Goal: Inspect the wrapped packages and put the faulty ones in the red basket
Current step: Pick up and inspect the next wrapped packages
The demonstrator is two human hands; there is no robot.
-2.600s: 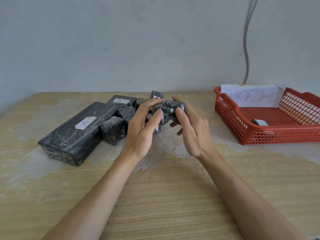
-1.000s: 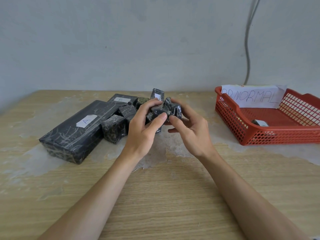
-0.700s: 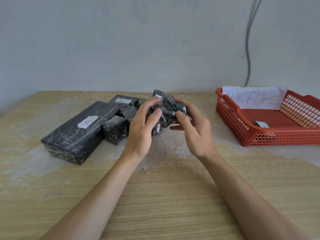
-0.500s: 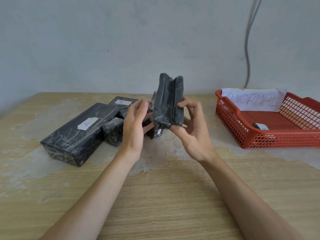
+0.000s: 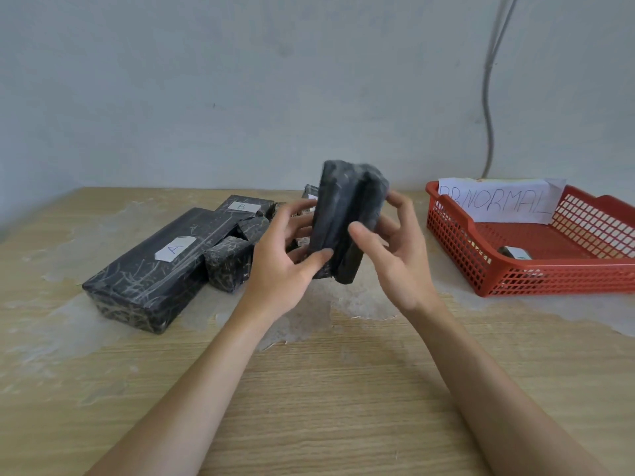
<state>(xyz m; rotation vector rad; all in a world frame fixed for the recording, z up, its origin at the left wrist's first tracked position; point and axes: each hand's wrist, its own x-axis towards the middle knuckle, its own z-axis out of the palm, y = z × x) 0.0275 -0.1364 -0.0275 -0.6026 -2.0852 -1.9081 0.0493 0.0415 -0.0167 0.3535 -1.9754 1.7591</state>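
One package (image 5: 347, 218), nearly upright, is gripped in the curled fingers of the left hand (image 5: 281, 269) and right hand (image 5: 395, 266), near a pile (image 5: 147, 266) of at least four; one parcel (image 5: 513, 252) lies in the single basket (image 5: 549, 269).

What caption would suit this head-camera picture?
Left hand and right hand hold up a wrapped package near a red basket.

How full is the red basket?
Nearly empty: the red basket holds one small package near its front wall.

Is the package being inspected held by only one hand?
No, the left hand and right hand both grip the dark package.
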